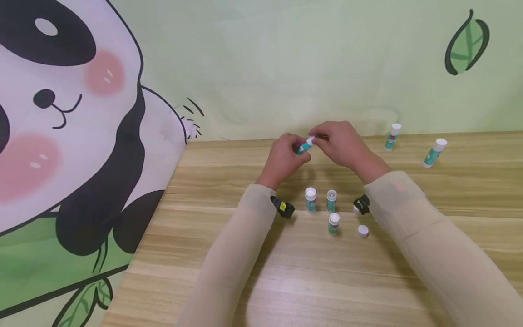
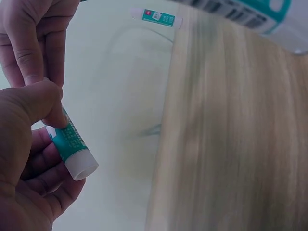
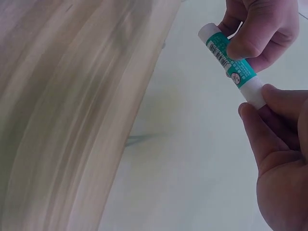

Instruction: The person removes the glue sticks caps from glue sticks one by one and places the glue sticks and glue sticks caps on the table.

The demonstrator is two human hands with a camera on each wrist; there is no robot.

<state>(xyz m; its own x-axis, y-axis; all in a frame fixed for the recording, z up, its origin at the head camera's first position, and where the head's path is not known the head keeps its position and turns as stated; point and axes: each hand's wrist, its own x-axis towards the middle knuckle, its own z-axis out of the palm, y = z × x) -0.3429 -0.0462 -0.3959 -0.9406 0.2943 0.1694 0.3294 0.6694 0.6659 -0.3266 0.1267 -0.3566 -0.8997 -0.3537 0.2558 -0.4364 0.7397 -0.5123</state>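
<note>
Above the table's far edge, my left hand [image 1: 283, 156] grips the teal-labelled body of a glue stick [image 1: 304, 146]. The thumb and fingers of my right hand [image 1: 341, 143] pinch its white end. In the right wrist view the glue stick [image 3: 226, 57] is tilted, with the white end between the right fingertips [image 3: 248, 111]. The left wrist view shows its other white end [image 2: 81, 164] sticking out past the left fingers. Between my forearms stand three more glue sticks, a left one [image 1: 311, 200], a right one [image 1: 331, 201] and a nearer one [image 1: 333, 225], all shorter-looking at the top.
A loose white cap [image 1: 362, 231] lies right of the nearer glue stick. Another small white piece [image 1: 356, 209] is mostly hidden by the right wrist camera. Two tall glue sticks [image 1: 392, 137] [image 1: 435, 153] stand at the back right. A panda-printed backdrop [image 1: 253, 68] rises behind the wooden table [image 1: 294, 281].
</note>
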